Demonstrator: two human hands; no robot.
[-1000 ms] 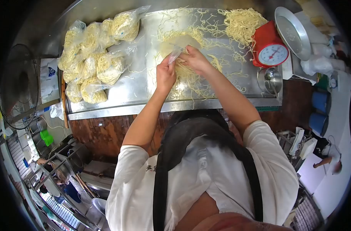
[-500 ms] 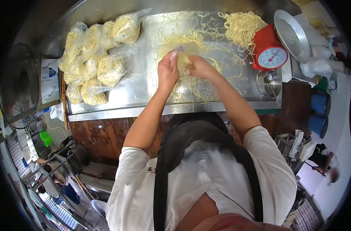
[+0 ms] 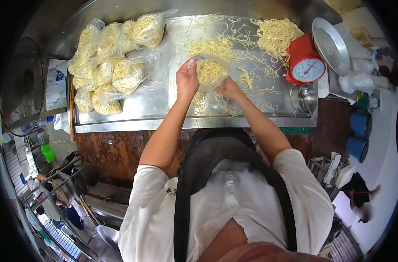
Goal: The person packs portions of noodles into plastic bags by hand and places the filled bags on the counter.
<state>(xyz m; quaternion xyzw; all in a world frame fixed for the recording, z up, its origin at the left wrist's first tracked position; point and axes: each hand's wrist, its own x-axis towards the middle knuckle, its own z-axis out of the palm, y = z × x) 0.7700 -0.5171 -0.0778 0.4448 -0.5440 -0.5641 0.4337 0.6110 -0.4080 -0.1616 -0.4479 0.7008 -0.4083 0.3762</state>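
Note:
A clear plastic bag point(image 3: 224, 69) is spread with its mouth facing me, and pale yellow noodles point(image 3: 210, 72) show inside its rim. My left hand point(image 3: 188, 81) pinches the bag's left edge, thumb on top. On the lower right, my right hand point(image 3: 229, 89) grips the other side, its fingertips partly hidden. Just beyond the bag lies a loose heap of noodles point(image 3: 212, 47) on the steel table point(image 3: 164, 98). Stray strands surround both hands.
Several filled noodle bags point(image 3: 128, 75) crowd the table's left side. At the back right sit a noodle pile point(image 3: 277, 37), a red scale point(image 3: 304, 59) and a metal pan point(image 3: 330, 46). A steel bowl point(image 3: 304, 97) stands near the right corner. Another person point(image 3: 360, 194) is at far right.
The bag's mouth has been spread wide and now faces me, showing the noodles. My right hand has moved down and to the right; my left hand has shifted slightly left.

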